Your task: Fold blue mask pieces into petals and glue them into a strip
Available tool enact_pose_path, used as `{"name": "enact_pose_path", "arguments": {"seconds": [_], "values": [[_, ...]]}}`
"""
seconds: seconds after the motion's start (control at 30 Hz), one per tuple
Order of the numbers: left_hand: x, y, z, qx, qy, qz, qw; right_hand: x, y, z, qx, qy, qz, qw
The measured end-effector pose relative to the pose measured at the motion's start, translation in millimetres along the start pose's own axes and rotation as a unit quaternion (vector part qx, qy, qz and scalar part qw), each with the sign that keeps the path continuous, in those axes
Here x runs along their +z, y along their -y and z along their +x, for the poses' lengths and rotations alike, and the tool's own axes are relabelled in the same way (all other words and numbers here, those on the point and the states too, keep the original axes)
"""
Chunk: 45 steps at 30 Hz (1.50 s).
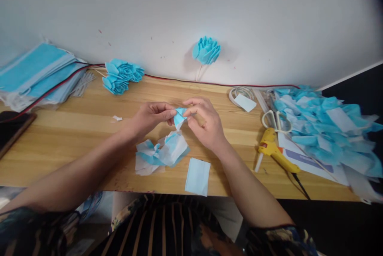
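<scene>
A small folded piece of blue-and-white fabric (179, 117) is held up between both hands, above the middle of the table. My left hand (154, 114) pinches its left side between thumb and fingers. From the other side, my right hand (206, 120) grips its right edge with thumb and forefinger, the other fingers curled loosely. Just below lies a loose pile of crumpled blue and white fabric pieces (163, 150). A flat stack of pale blue rectangles (198, 176) rests near the table's front edge, below my right hand.
Blue fabric flowers (122, 74) lie at the back left, and a stemmed one (206, 50) leans on the wall. Face masks (36, 68) and a phone (13, 132) are left. Scissors (277, 121), a yellow glue gun (277, 152) and heaped fabric pieces (329, 124) are right.
</scene>
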<state>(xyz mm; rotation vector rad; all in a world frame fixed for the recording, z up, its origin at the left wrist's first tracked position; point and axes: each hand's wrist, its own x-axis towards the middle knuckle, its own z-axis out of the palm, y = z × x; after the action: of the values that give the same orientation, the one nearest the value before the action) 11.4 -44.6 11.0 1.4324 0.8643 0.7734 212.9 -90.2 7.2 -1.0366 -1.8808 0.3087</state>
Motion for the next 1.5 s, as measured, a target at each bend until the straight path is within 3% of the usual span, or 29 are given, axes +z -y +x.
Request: {"name": "enact_pose_path", "arguments": {"seconds": [0.2, 0.33, 0.43, 0.57, 0.7, 0.97, 1.1, 1.23, 1.5], "values": [[-0.7, 5, -1, 0.004, -0.027, 0.009, 1.0, 0, -1, 0, 0.009, 0.014, 0.004, 1.0], [0.7, 2, -2, 0.023, -0.044, 0.0, 0.999, -2, -1, -2, 0.077, 0.011, 0.124, 0.989], [3.2, -4, -3, 0.033, -0.064, 0.004, 0.997, 0, -3, -2, 0.173, -0.016, 0.249, 0.953], [5.8, -9, -5, 0.052, -0.088, 0.025, 0.994, 9, -5, -1, 0.288, 0.009, 0.343, 0.894], [7.0, -7, -6, 0.067, -0.102, 0.031, 0.992, 17, 0, 0, 0.312, 0.039, 0.39, 0.865], [8.4, -3, -7, 0.076, -0.076, 0.056, 0.993, 17, -5, 2, 0.294, -0.014, 0.379, 0.878], [3.6, -11, -1, 0.093, -0.039, 0.087, 0.991, 9, -16, 4, 0.282, -0.018, 0.387, 0.878], [2.2, -25, 11, 0.061, -0.002, 0.129, 0.99, 1, -19, 6, 0.263, -0.004, 0.368, 0.892], [19.9, -31, 22, 0.044, -0.024, 0.162, 0.986, -10, -22, 6, 0.233, 0.018, 0.291, 0.928]]}}
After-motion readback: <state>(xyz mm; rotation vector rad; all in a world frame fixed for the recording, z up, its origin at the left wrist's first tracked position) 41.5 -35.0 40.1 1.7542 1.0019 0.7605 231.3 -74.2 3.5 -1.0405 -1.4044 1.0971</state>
